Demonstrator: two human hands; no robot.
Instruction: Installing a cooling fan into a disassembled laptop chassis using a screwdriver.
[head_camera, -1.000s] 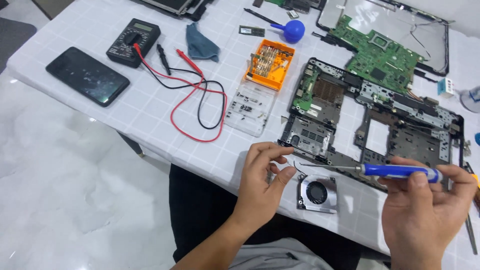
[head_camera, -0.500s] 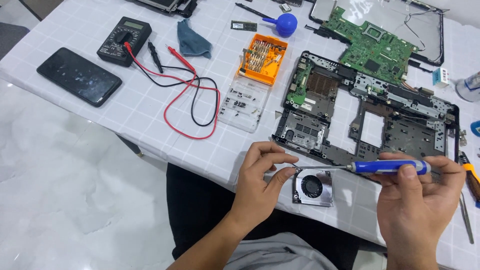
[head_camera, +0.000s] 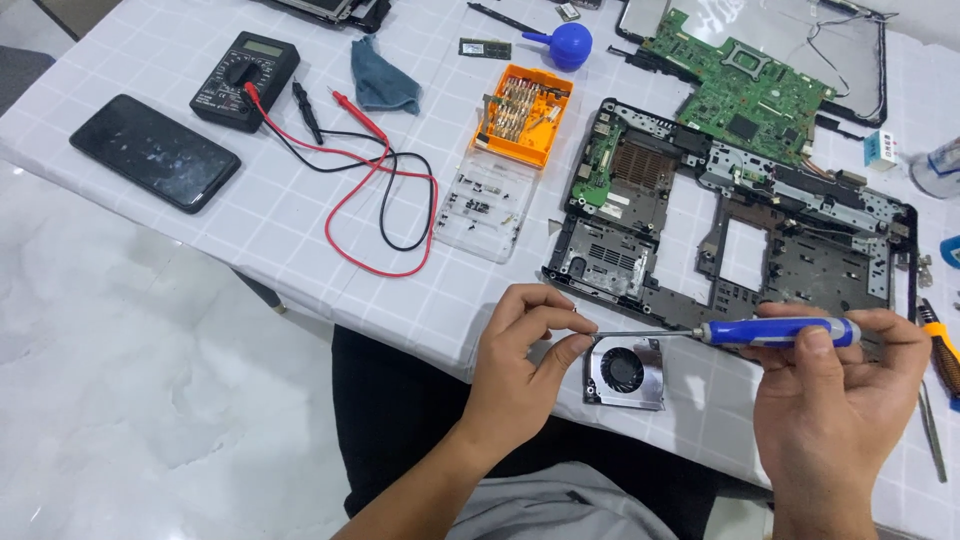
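While the right hand (head_camera: 840, 390) is closed around the blue handle of a slim screwdriver (head_camera: 775, 331), held level across the lower right of the frame, the left hand (head_camera: 520, 355) pinches thumb and forefinger at the tip of its bare steel shaft, as if seating a bit or a small screw there; what sits between those fingertips is too small to tell. Just below the shaft, in the lower middle of the frame, lies a small cooling fan (head_camera: 625, 372), a square silvery metal housing around a round black rotor, resting on the white gridded tablecloth (head_camera: 280, 220); the step in hand looks like readying the driver's tip over this fan, and the next move would call for a steady, precise lowering of the point onto a tiny fastener. Above it sits the stripped laptop base (head_camera: 760, 230), black plastic with grey metal brackets; at upper middle an orange bit case (head_camera: 525, 115) and a clear parts tray (head_camera: 485, 205) hold small hardware.
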